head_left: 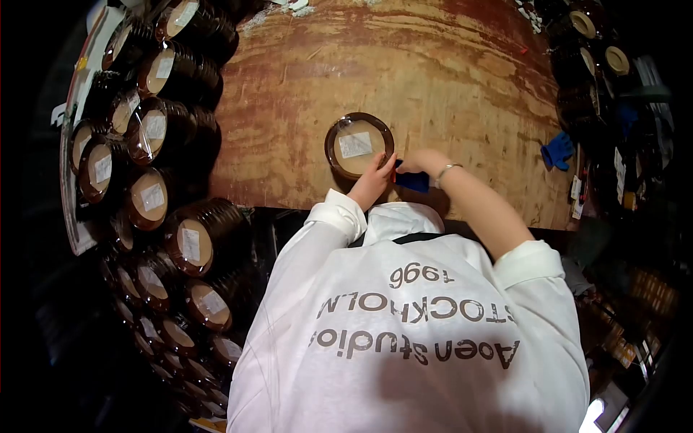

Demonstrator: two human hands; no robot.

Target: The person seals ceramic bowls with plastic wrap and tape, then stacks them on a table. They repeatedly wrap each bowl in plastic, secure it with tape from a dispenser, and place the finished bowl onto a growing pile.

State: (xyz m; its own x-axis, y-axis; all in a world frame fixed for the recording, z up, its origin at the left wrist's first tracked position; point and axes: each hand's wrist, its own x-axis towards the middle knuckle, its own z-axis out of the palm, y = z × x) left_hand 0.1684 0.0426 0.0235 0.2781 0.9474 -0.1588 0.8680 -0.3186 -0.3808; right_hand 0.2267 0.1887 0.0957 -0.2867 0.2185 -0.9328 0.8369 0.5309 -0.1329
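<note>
A round stack of brown-rimmed plates [355, 144], wrapped in clear film with a white label on its beige centre, sits on the wooden table in front of me. My left hand [372, 180] has its fingers at the near right rim of this stack, gripping its edge. Just to the right, my right hand [422, 162] has bent fingers over a dark blue cloth piece [412, 181], which hangs close to the table's near edge. Part of this cloth is hidden by my fingers.
Many wrapped plate stacks [191, 244] are piled along the left side, and more stacks [577, 65] stand at the right. A blue glove [557, 151] lies near the right edge of the wooden table [462, 94]. White scraps [297, 6] lie at the far edge.
</note>
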